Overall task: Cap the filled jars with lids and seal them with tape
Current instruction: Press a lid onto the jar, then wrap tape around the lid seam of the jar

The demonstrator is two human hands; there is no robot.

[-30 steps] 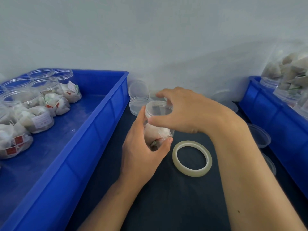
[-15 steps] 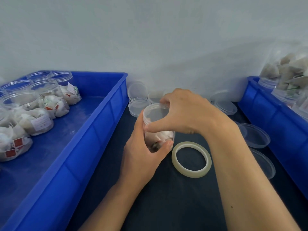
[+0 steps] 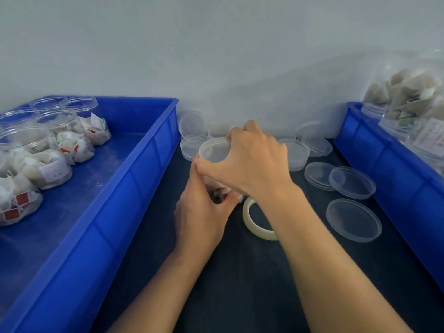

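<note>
Right now, middle of the frame: left hand (image 3: 201,212) wrapped round a small clear jar (image 3: 217,191), right hand (image 3: 252,162) curled over a clear lid (image 3: 212,152) on top, pinching its rim. Just right of the jar, partly under the right wrist, tape ring (image 3: 254,221) flat on dark table (image 3: 240,284). At left, blue bin (image 3: 125,188) with open jars (image 3: 36,150).
</note>
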